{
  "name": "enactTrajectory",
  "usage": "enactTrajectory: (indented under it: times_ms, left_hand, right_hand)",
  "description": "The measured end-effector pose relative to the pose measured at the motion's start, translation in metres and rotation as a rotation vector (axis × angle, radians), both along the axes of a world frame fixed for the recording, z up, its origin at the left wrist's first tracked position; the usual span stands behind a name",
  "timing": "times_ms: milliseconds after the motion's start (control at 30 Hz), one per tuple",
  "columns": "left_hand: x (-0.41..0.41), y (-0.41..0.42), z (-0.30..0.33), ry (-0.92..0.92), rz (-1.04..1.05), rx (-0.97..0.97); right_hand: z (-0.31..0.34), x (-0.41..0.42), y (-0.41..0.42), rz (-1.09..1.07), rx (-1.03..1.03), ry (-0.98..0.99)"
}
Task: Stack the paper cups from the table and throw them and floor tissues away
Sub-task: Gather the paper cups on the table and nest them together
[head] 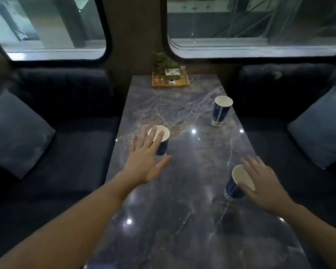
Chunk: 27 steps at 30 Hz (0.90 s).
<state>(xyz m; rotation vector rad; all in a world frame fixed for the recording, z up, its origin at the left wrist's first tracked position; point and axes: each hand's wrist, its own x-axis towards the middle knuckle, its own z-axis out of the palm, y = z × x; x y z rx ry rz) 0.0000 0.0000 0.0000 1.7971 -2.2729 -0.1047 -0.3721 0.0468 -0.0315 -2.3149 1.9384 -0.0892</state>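
Observation:
Three blue-and-white paper cups stand upright on a dark marble table [182, 191]. My left hand [145, 158] hovers with spread fingers over the left cup [162, 146], its fingertips across the rim, not gripping. My right hand [264, 185] is open beside the near right cup [234, 186], its fingers overlapping that cup's rim. The third cup [221, 111] stands alone farther back on the right. No tissues are in view.
A wooden tray [170, 85] with a small plant and small items sits at the table's far end by the wall. Dark sofas with a blue cushion each, one [16, 133] at left and one [320, 129] at right, flank the table. Two windows are behind.

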Motion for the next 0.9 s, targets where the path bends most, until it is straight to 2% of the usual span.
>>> enactTrajectory:
  times_ms: [67,367,567,900]
  left_hand:
    - [-0.004,-0.017,-0.012,-0.022,0.024,0.031]
    - [-0.011,-0.094,-0.044,-0.051,0.015,0.094]
    - [-0.017,-0.118,-0.073,0.042,0.136,0.321]
    - [-0.021,-0.119,-0.081,0.114,0.195,0.288]
  right_hand:
    - [-0.006,0.001,-0.011,-0.027,0.057,-0.009]
    - [-0.030,0.009,-0.040,-0.036,0.069,-0.050]
    - [-0.037,0.012,-0.040,-0.087,0.012,-0.028]
    - [-0.034,0.013,-0.040,-0.064,0.011,-0.009]
